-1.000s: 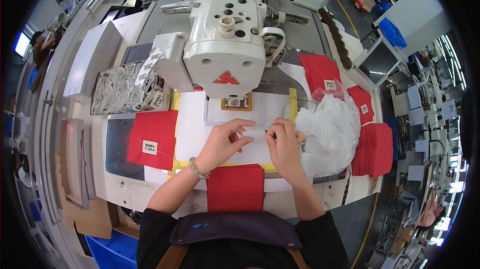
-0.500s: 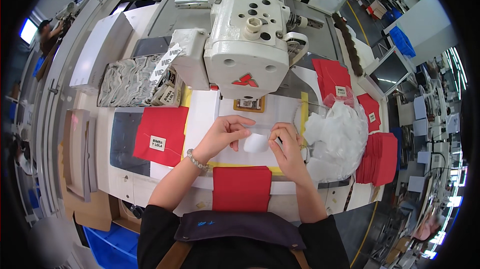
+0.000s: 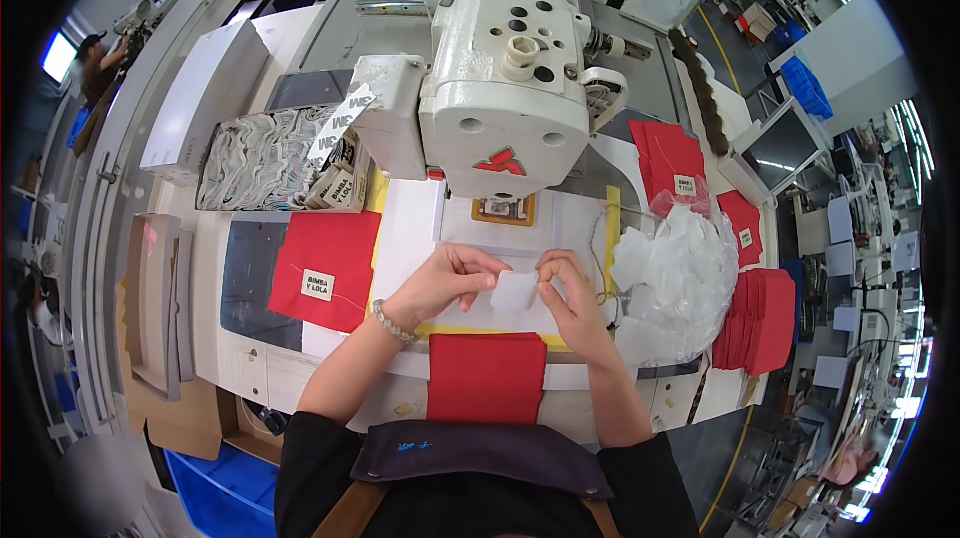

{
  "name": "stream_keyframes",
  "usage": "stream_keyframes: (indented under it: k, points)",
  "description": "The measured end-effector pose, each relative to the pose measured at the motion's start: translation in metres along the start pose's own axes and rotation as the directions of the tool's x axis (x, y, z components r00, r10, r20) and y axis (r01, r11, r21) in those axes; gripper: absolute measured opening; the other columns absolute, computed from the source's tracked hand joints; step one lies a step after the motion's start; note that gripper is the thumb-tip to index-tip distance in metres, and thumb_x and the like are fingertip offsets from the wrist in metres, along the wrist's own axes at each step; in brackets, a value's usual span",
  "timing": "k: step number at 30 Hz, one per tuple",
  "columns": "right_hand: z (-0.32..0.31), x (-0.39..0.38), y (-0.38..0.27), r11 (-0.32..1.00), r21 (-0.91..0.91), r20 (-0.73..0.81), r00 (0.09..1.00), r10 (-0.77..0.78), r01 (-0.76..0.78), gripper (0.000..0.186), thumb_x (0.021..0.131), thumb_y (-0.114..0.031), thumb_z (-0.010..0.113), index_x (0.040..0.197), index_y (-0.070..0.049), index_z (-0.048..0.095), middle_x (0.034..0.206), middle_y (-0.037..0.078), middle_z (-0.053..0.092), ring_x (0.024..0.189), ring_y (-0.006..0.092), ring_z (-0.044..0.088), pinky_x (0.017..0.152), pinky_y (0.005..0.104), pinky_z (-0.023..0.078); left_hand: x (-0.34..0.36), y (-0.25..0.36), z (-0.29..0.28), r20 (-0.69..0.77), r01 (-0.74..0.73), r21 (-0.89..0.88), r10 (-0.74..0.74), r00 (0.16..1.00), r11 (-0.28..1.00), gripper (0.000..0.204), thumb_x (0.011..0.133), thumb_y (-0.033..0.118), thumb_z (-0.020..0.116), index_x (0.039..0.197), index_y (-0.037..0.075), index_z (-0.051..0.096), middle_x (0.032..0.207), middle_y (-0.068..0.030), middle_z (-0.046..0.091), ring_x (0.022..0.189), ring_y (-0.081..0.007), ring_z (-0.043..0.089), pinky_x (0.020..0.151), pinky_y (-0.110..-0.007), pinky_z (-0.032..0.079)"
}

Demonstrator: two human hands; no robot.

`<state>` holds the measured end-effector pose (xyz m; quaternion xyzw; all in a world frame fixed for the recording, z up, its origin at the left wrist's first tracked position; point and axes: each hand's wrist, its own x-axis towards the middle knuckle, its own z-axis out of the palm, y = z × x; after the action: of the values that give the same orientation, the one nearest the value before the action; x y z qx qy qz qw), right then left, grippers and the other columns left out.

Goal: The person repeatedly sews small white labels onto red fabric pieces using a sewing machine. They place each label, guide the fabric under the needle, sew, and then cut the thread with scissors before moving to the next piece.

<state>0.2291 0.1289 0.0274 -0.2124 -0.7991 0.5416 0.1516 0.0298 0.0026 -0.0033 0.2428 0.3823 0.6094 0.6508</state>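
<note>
A small white square patch [image 3: 514, 292] hangs between my hands in front of the sewing machine [image 3: 510, 108]. My left hand [image 3: 452, 283], with a beaded bracelet at its wrist, has thumb and forefinger closed at the patch's left edge. At its right edge, the fingertips of my right hand [image 3: 570, 290] pinch it. Just beyond lies a metal-and-amber clamp frame [image 3: 504, 210] under the machine head. Close to my body, a stack of red fabric pieces [image 3: 486, 378] rests at the table edge. What the patch is made of cannot be told.
On the left lie a red piece with a pale label [image 3: 325, 273] and a box of folded labels [image 3: 265, 160]. A plastic bag of white pieces [image 3: 675, 283] stands right of my right hand. Farther right are red stacks [image 3: 755, 320] and a screen [image 3: 780, 146].
The white patch has turned to show a flatter, squarer face. My left hand's fingers have shifted slightly along it; the right hand keeps nearly the same grip. The whole view has shifted a little.
</note>
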Motion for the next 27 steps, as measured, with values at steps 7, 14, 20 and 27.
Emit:
stream_keyframes:
  k: [7,14,20,27]
  points:
    - [0.003,0.000,-0.001,1.000,0.012,-0.008,1.000,-0.008,0.008,0.006,0.095,-0.014,0.055,0.098,-0.012,0.051,0.114,0.003,0.050,0.109,0.0163,0.047,0.094,0.0348,0.022,-0.001,0.005,0.008,-0.031,0.001,0.028,0.000,1.000,1.000,0.031,0.083,-0.001,0.071,0.113,-0.001,0.067,0.080,-0.0017,0.068,0.052,-0.0030,0.051,0.044,-0.016,0.040]
    - [0.009,-0.007,-0.021,0.887,-0.461,-0.128,0.990,-0.062,-0.004,0.016,0.086,-0.009,0.063,0.098,-0.013,0.054,0.113,0.004,0.051,0.107,0.0185,0.049,0.087,0.0383,0.023,-0.002,0.024,0.017,-0.220,0.018,0.637,0.159,0.963,0.771,0.023,0.082,-0.004,0.067,0.104,-0.002,0.069,0.082,-0.0022,0.069,0.056,-0.0034,0.056,0.049,-0.018,0.047]
    - [0.011,-0.004,-0.006,0.725,-0.689,-0.169,0.975,-0.142,-0.014,0.020,0.081,-0.012,0.070,0.098,-0.015,0.059,0.112,0.001,0.052,0.106,0.0179,0.051,0.085,0.0394,0.026,0.003,0.016,0.001,-0.037,-0.230,0.896,0.581,0.813,0.379,0.015,0.082,-0.001,0.069,0.097,0.001,0.071,0.087,-0.0070,0.072,0.066,-0.0116,0.067,0.055,-0.023,0.053]
    - [0.005,0.016,0.002,0.610,-0.782,-0.126,0.924,-0.361,0.131,0.036,0.077,-0.020,0.076,0.112,-0.021,0.067,0.115,-0.002,0.055,0.104,0.0149,0.052,0.083,0.0385,0.028,0.016,0.007,-0.024,0.529,-0.373,0.842,0.458,0.714,-0.391,0.012,0.078,0.005,0.067,0.091,0.005,0.067,0.100,-0.0085,0.071,0.084,-0.0210,0.071,0.069,-0.031,0.059]
